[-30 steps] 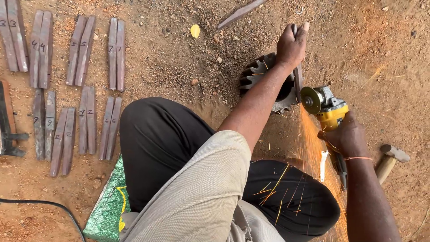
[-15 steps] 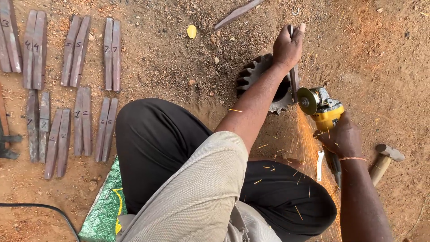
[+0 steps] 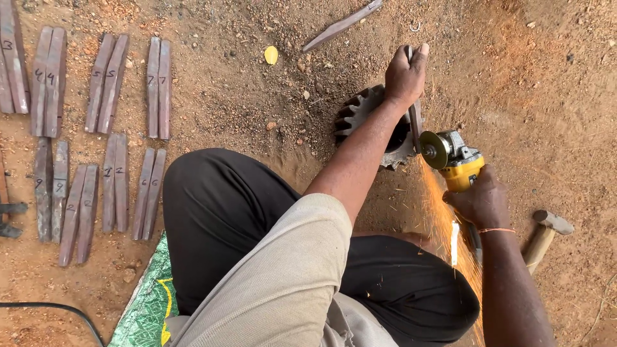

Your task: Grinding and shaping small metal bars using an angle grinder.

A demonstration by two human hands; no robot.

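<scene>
My left hand grips the top of a rusty flat metal bar that stands on a large toothed gear wheel lying on the dirt. My right hand holds a yellow angle grinder. Its disc touches the lower part of the bar. Orange sparks stream down toward my dark trousers.
Rows of paired, chalk-marked metal strips lie on the dirt at the left. Another metal bar lies at the top. A hammer rests at the right. A green woven mat and a black cable sit at lower left.
The grinding goes on with the sparks still flying. My hands and the bar have kept nearly the same place; the view has shifted slightly.
</scene>
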